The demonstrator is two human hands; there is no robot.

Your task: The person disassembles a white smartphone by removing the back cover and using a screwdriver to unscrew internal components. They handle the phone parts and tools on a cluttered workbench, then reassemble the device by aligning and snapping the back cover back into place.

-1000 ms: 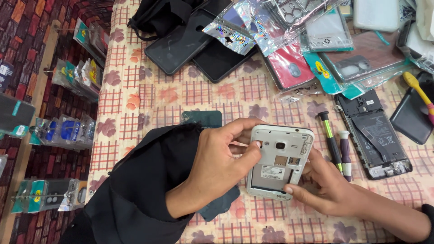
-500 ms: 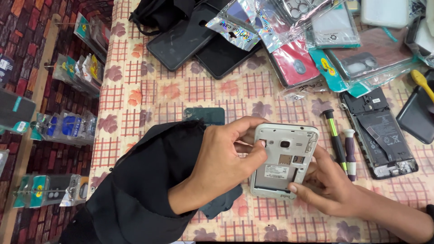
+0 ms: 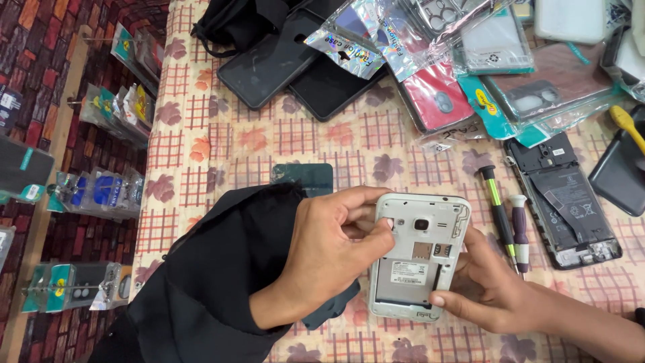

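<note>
A white phone [image 3: 418,259] with its back cover off lies face down between both hands, its empty battery bay and card slots showing. My left hand [image 3: 329,252], in a black sleeve, grips the phone's upper left edge with thumb and fingertips by the camera corner. My right hand [image 3: 490,289] holds the phone's lower right side, thumb pressed at the bottom corner. Two small screwdrivers [image 3: 505,218], one green-handled and one purple, lie just right of the phone.
An opened dark phone [image 3: 561,202] lies at the right. Dark phone covers [image 3: 269,60] and several packaged cases [image 3: 437,94] crowd the table's far side. A teal rectangular piece [image 3: 306,178] lies near my left sleeve. Packaged goods hang on racks [image 3: 107,114] beyond the table's left edge.
Both hands keep hold of the white phone. My left fingers have curled in closer over its upper left corner.
</note>
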